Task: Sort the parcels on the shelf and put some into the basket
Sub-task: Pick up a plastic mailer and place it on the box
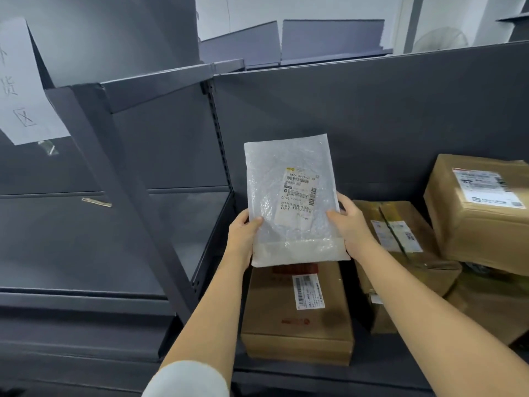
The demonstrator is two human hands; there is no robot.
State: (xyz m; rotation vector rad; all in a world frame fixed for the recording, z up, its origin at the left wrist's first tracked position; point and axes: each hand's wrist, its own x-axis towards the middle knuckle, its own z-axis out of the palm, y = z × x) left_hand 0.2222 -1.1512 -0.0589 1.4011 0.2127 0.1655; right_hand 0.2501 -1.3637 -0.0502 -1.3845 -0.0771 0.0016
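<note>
A flat white bubble-mailer parcel [292, 202] with a printed shipping label is held upright in front of the shelf's dark back panel. My left hand [242, 236] grips its lower left edge, thumb on the front. My right hand [350, 224] grips its lower right edge the same way. Below the parcel a brown cardboard box [297, 313] with a barcode label lies on the shelf board. No basket is in view.
More cardboard boxes sit to the right: a taped one [400, 245] and a larger one [481, 207] stacked on others. A slanted grey upright [134, 196] divides this bay from the left shelf bay [71, 239]. A paper sign [23, 87] hangs at upper left.
</note>
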